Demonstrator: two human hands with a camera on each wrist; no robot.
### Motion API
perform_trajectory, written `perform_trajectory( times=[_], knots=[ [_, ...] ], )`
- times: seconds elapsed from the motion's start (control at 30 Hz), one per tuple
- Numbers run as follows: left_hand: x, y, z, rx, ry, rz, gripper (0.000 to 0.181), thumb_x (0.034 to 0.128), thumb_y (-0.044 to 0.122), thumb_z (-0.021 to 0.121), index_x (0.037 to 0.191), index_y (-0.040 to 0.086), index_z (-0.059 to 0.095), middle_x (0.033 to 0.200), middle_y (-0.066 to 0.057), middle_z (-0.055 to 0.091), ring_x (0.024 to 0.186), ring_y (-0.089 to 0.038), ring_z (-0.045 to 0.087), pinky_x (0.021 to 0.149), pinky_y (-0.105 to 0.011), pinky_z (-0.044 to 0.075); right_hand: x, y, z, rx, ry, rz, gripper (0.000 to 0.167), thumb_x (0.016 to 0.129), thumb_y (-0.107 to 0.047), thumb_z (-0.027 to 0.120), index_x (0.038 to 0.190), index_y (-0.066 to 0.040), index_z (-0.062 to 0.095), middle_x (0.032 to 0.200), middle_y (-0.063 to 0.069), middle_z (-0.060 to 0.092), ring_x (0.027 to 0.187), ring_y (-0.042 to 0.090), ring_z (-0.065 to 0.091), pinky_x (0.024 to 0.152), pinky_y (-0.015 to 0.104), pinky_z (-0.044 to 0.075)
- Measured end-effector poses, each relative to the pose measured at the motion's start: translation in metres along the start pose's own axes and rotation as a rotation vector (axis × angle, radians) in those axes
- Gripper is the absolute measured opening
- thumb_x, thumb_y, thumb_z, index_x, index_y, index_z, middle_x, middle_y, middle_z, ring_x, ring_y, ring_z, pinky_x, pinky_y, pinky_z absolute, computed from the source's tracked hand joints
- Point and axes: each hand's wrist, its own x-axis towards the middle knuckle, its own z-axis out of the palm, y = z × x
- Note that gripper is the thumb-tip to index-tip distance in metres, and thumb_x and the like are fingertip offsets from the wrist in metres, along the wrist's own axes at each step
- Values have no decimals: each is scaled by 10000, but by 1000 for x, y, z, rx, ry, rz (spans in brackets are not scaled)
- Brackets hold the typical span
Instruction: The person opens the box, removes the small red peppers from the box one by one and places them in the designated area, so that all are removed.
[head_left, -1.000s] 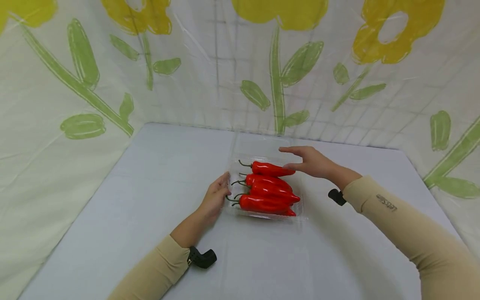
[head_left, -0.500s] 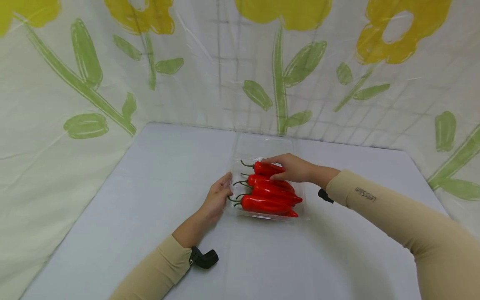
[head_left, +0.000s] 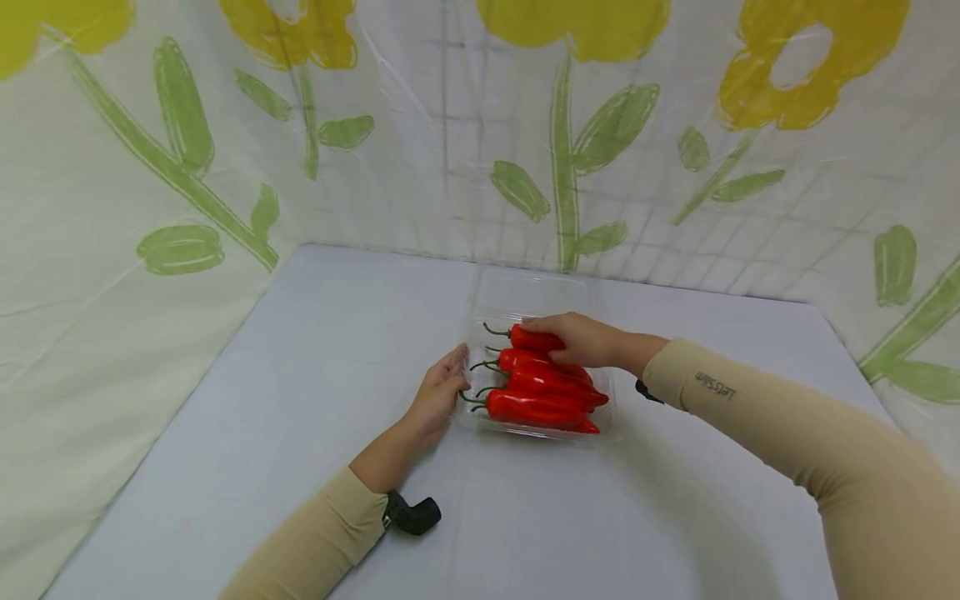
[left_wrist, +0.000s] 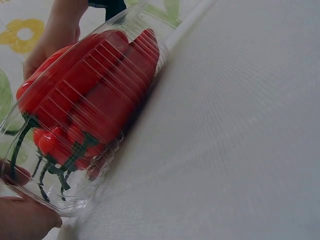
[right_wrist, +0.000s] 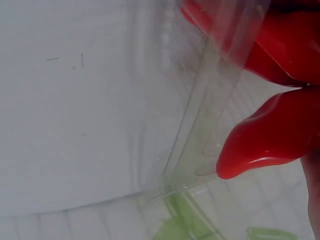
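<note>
The right hand (head_left: 583,338) curls its fingers round the farthest glossy, tapering red pepper (head_left: 534,340), inside a clear, ribbed plastic container (head_left: 525,431). The left hand (head_left: 437,395) pinches the container's side beside thin green stems (left_wrist: 79,152). Other smooth peppers (head_left: 547,382) lie alongside; a pale worktop (head_left: 360,333) lies beneath.

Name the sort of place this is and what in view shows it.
Probably a makeshift recording booth: a flower-print curtain hangs behind and beside a pale tabletop, and a black device sits at the left cuff.
</note>
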Motion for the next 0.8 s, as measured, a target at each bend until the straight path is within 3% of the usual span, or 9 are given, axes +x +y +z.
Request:
perform_trajectory(
  times=[0.4,0.8],
  knots=[
    [1,0,0,-4,-1,4,685,778,-131,314,1443,-104,149,1549,-196,125,1450,-267,68,1185,-404,64,6,18,5,-8,24,-32,616,865,-15,577,1431,-163,384,1422,64,462,1285,268,452,1021,440,432],
    [0,3,2,17,17,-25,648,816,-115,320,1446,-88,171,1548,-185,151,1447,-272,102,1180,-414,94,5,26,11,-6,35,-45,663,893,-77,568,1477,-121,259,1398,93,462,1251,268,459,1019,450,434]
  ],
)
